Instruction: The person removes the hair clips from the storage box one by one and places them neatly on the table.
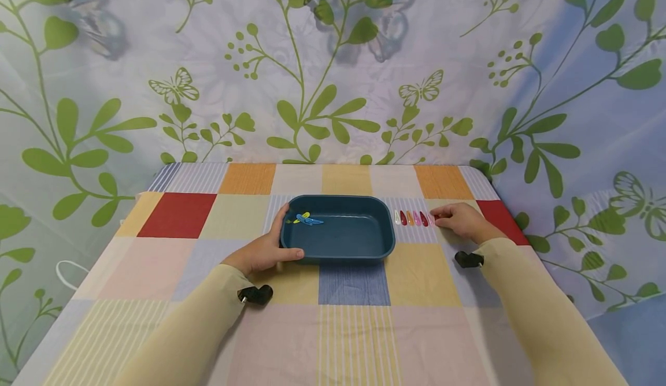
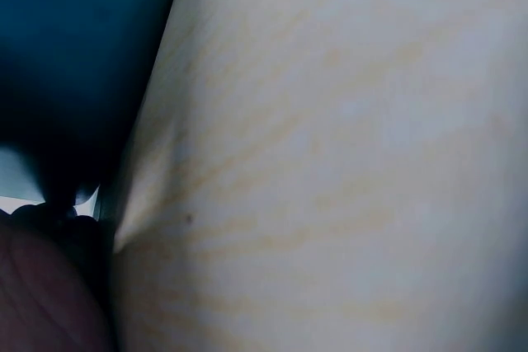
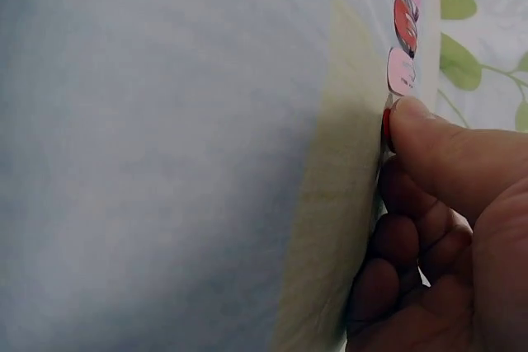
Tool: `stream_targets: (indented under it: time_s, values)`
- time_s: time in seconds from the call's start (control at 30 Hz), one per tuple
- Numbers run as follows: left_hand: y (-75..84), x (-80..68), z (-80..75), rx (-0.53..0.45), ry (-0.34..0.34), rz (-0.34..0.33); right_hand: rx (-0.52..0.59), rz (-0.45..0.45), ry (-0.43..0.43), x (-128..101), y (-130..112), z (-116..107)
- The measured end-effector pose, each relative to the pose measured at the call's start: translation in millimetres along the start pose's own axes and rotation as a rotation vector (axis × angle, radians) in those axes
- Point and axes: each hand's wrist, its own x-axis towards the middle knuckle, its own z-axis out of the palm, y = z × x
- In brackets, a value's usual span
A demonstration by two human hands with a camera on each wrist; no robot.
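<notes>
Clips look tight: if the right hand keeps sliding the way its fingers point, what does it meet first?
The right hand points left along the hair clips; it already touches the nearest, so likely the pink clip next.

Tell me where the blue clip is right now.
In the head view, the blue clip lies inside the tray at its left end, beside a yellow clip, near the left hand holding the tray's edge.
</notes>
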Motion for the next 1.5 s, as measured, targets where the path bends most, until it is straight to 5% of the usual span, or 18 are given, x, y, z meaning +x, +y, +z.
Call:
stream_targets:
  time_s: [1.5]
  values:
    - [1.8, -4.0, -0.5, -0.027, -0.004, -0.006, 0.073, -0.075, 0.006, -6.3, 6.4, 0.5]
